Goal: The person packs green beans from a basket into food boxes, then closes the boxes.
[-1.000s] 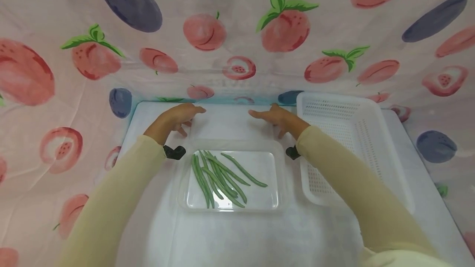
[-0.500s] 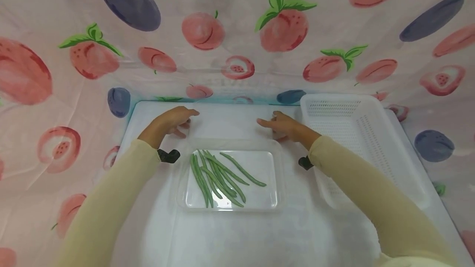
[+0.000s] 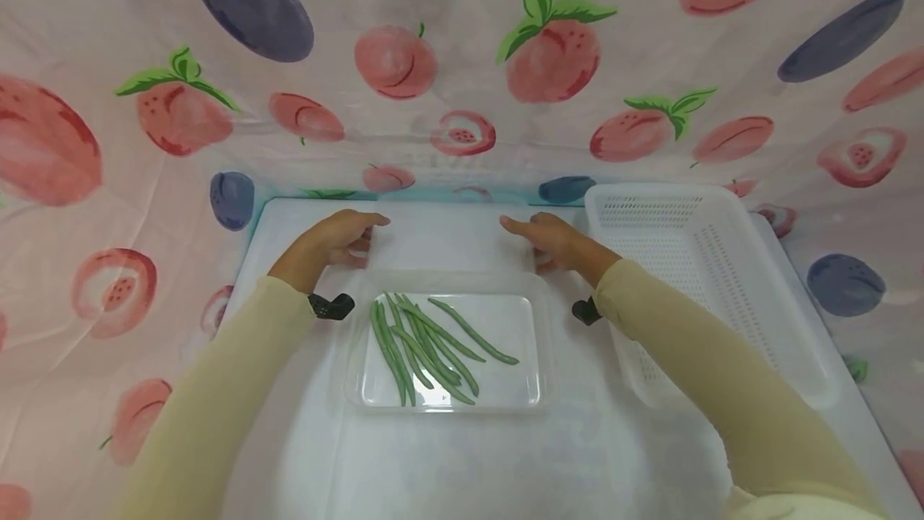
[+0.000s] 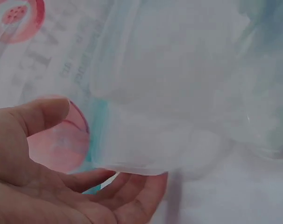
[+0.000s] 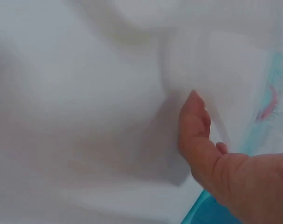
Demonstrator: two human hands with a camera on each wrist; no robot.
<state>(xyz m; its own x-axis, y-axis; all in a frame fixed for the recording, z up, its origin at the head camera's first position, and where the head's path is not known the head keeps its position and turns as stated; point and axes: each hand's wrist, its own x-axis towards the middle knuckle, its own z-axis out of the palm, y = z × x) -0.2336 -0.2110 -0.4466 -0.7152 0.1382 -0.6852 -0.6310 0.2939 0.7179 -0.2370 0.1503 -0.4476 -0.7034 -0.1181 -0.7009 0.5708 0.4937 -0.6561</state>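
A clear shallow tray [image 3: 545,343] holds several green beans [image 3: 426,347] in the middle of the table. Directly behind it is a whitish rectangular plastic thing [image 3: 451,235], its exact kind unclear. At its left side is my left hand [image 3: 339,239], thumb over the edge in the head view. The left wrist view shows the bent fingers [image 4: 137,191] right at its lower edge and the thumb held apart. My right hand [image 3: 559,241] is at the opposite side, thumb pointing inward. In the right wrist view its fingertips [image 5: 194,100] are right by the pale wall.
To the right stands a white perforated basket [image 3: 722,295], partly covered by the right sleeve [image 3: 693,359]. A fruit-print sheet [image 3: 462,62] rises behind the white table [image 3: 462,464]. Dark wrist mounts [image 3: 332,307] show below both hands.
The basket has shifted right along with my right forearm. My right hand moved outward, then slightly back in against the whitish thing. My left hand shifted slightly left. Beans and tray stay put.
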